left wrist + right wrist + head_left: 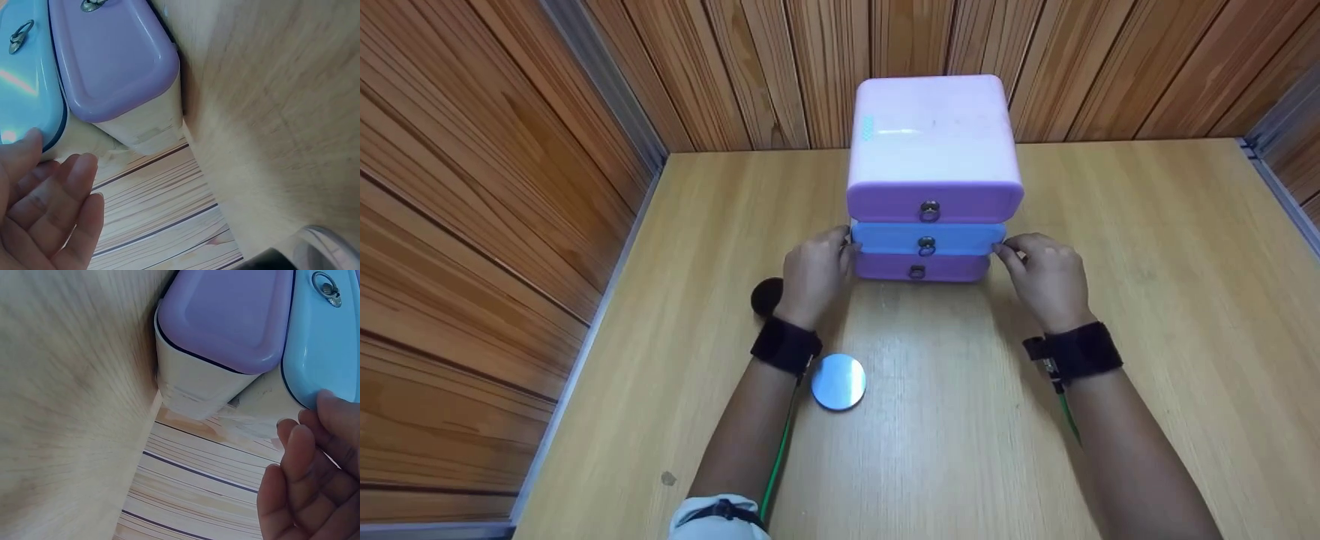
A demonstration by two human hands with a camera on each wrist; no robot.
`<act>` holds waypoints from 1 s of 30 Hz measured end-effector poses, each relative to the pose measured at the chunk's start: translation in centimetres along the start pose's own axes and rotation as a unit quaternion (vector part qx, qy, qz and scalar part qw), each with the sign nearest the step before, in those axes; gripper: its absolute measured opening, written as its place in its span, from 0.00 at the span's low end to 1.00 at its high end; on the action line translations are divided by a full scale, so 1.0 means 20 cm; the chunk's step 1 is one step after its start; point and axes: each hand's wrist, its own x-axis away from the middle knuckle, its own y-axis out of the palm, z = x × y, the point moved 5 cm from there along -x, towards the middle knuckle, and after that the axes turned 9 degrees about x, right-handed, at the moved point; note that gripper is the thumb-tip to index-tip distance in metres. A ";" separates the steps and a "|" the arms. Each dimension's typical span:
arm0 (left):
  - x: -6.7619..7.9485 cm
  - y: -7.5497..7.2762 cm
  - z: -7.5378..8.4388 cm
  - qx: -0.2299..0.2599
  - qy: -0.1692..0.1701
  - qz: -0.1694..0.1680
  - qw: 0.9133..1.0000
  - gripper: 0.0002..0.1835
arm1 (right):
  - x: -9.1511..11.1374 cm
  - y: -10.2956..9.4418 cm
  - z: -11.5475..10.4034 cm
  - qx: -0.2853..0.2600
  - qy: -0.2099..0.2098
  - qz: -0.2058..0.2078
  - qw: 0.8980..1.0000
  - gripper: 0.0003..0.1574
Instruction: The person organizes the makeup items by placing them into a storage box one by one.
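Observation:
A three-tier drawer box with a pink top [934, 127] stands on the table. Its front shows an upper purple drawer [885, 202], a middle blue drawer [885, 238] and a lower purple drawer [885, 267], each with a small metal ring pull. At the blue drawer's left end, my left hand [816, 274] pinches the edge, thumb [28, 143] on the front face. My right hand [1048, 277] pinches the opposite end, its thumb [332, 408] likewise on the blue front. The other fingers of both hands are loosely bent beside the box. Some fingertips are hidden behind the drawer's edge.
A shiny round disc [838, 382] lies on the table [930, 450] near my left wrist. A black round object [766, 297] sits left of that hand, partly covered by it. Wood-panelled walls [810, 67] rise behind and to the left.

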 end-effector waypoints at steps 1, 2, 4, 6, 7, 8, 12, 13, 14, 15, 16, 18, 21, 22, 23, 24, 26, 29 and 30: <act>0.00 0.00 0.00 -0.001 -0.001 0.000 1.000 0.12 | 0.00 0.00 0.00 -0.001 0.000 0.001 1.000 0.14; 0.00 0.00 0.00 -0.002 -0.002 0.001 1.000 0.11 | 0.00 0.01 0.00 -0.003 0.001 0.001 1.000 0.14; 0.00 0.01 0.00 -0.004 -0.001 0.000 1.000 0.09 | 0.00 0.01 0.00 -0.001 0.004 0.002 1.000 0.15; 0.00 0.01 0.00 -0.009 0.003 0.000 1.000 0.09 | 0.00 0.02 -0.01 0.004 0.004 -0.001 1.000 0.16; 0.00 0.01 0.00 -0.011 0.005 0.000 1.000 0.09 | 0.00 0.02 -0.01 0.005 0.005 -0.003 1.000 0.16; 0.00 0.01 0.00 -0.012 0.007 0.000 1.000 0.09 | 0.00 0.03 -0.01 0.006 0.004 -0.004 1.000 0.17; 0.00 0.01 0.01 -0.011 0.009 -0.004 1.000 0.09 | 0.01 0.04 -0.04 0.015 -0.008 -0.006 1.000 0.19; 0.00 0.01 0.01 -0.010 0.009 -0.006 1.000 0.09 | 0.01 0.04 -0.04 0.016 -0.011 -0.006 1.000 0.19; 0.00 0.01 0.01 -0.009 0.007 -0.010 1.000 0.09 | 0.01 0.05 -0.05 0.013 -0.012 -0.008 1.000 0.19; 0.00 0.01 0.01 -0.008 0.006 -0.014 1.000 0.09 | 0.02 0.05 -0.06 0.008 -0.013 -0.012 1.000 0.19; 0.00 0.01 0.01 -0.006 0.004 -0.018 1.000 0.09 | 0.02 0.06 -0.07 -0.003 -0.012 -0.021 1.000 0.18; 0.00 0.01 0.01 -0.004 -0.001 -0.026 1.000 0.09 | 0.03 0.08 -0.10 -0.038 0.000 -0.056 0.998 0.17; 0.00 0.01 0.01 -0.004 -0.003 -0.033 0.999 0.10 | 0.06 0.13 -0.14 -0.104 0.028 -0.133 0.985 0.17; 0.00 0.01 0.01 -0.004 -0.003 -0.034 0.999 0.10 | 0.07 0.15 -0.15 -0.124 0.042 -0.163 0.978 0.18; 0.00 0.01 0.01 -0.004 -0.002 -0.035 0.999 0.11 | 0.08 0.18 -0.16 -0.139 0.054 -0.189 0.971 0.19; 0.00 0.01 0.01 -0.003 -0.001 -0.034 0.999 0.13 | 0.09 0.20 -0.17 -0.150 0.062 -0.212 0.964 0.20; -0.01 0.01 0.01 0.000 -0.001 -0.029 1.000 0.15 | 0.11 0.24 -0.18 -0.168 0.078 -0.250 0.950 0.21; -0.01 0.01 0.01 -0.003 -0.009 -0.014 1.000 0.17 | 0.11 0.29 -0.21 -0.189 0.085 -0.285 0.936 0.21; -0.01 0.01 0.01 -0.005 -0.012 -0.008 1.000 0.17 | 0.11 0.31 -0.22 -0.199 0.086 -0.293 0.931 0.21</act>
